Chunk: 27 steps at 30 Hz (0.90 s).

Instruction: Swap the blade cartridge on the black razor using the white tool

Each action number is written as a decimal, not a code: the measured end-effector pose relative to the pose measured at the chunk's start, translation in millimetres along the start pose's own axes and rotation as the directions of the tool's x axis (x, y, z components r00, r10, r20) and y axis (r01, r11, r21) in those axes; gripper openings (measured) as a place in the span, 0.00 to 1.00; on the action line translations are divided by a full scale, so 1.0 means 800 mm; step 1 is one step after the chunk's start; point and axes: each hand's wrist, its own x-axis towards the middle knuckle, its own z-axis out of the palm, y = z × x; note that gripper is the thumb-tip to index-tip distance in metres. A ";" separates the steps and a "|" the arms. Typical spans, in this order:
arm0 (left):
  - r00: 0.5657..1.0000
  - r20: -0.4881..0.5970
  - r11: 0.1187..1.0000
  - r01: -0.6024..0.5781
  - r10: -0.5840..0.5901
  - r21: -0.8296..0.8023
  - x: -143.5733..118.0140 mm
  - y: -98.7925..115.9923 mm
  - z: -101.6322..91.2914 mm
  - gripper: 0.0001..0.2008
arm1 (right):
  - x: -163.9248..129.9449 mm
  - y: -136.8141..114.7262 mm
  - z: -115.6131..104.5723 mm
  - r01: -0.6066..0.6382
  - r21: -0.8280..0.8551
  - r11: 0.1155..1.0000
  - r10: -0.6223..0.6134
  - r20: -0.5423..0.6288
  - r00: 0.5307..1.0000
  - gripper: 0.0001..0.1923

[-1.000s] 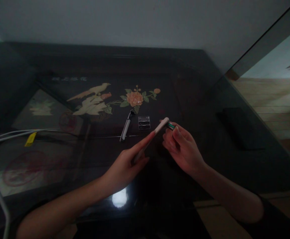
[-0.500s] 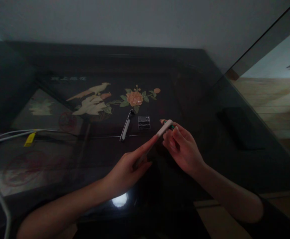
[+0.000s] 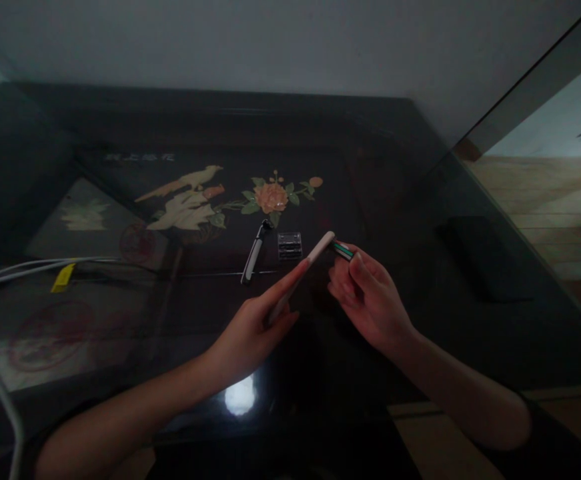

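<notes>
My left hand (image 3: 243,340) is closed around a white razor handle (image 3: 320,247), its index finger stretched along the shaft. The handle tilts up to the right. Between thumb and fingers, my right hand (image 3: 363,287) pinches a razor blade cartridge (image 3: 342,250), dark with green and pale strips. The handle's tip is right beside the cartridge's left end; whether they touch I cannot tell. On the table to the left lies a second razor (image 3: 255,253), white and black, with its head pointing away from me. Near it sits a small clear blade case (image 3: 289,246) with dark cartridges inside.
The dark glossy table (image 3: 380,167) bears a bird-and-flower picture (image 3: 270,199). White cables (image 3: 95,261) with a yellow tag (image 3: 63,278) run in from the left. A dark flat object (image 3: 485,257) lies to the right. A wall (image 3: 220,47) rises behind the table.
The handle in my left hand has shifted slightly left, off the front of the cartridge. The cartridge in my right hand now shows its striped face more fully.
</notes>
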 end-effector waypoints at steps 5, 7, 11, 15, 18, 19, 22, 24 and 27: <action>0.999 0.041 0.999 0.004 -0.002 -0.042 -0.003 0.000 0.005 0.35 | 0.000 0.002 -0.001 -0.006 0.002 1.000 0.006 -0.017 1.000 0.14; 0.997 0.071 0.999 -0.007 0.011 -0.053 -0.005 0.000 0.006 0.35 | 0.001 0.003 -0.001 -0.007 0.006 1.000 0.008 -0.027 1.000 0.14; 0.993 0.119 0.999 -0.016 0.021 -0.046 -0.007 0.002 0.008 0.34 | 0.001 0.003 -0.003 -0.025 0.009 1.000 0.025 -0.048 0.999 0.15; 0.992 0.121 0.997 -0.033 0.042 -0.069 -0.007 0.003 0.006 0.34 | 0.001 0.003 -0.003 -0.026 -0.001 1.000 0.025 -0.050 0.998 0.16; 0.996 0.085 0.998 -0.028 0.032 -0.051 -0.004 0.002 0.003 0.34 | 0.001 0.003 -0.002 -0.010 -0.014 1.000 0.010 -0.032 0.999 0.16; 0.997 0.069 0.999 -0.022 0.025 -0.040 -0.003 0.002 0.002 0.34 | 0.001 0.003 -0.002 -0.008 -0.010 1.000 0.008 -0.025 1.000 0.15; 1.000 0.023 1.000 -0.011 0.011 -0.010 -0.001 -0.001 0.000 0.34 | 0.001 0.002 -0.001 -0.008 0.007 1.000 0.008 -0.012 1.000 0.14; 1.000 0.001 1.000 -0.010 0.010 0.000 0.000 -0.002 -0.001 0.34 | 0.000 0.001 -0.001 -0.004 0.004 1.000 0.004 -0.009 1.000 0.14; 1.000 0.009 1.000 -0.007 0.007 0.000 0.000 -0.002 0.001 0.34 | 0.001 0.001 -0.001 -0.001 -0.006 1.000 0.001 -0.008 1.000 0.14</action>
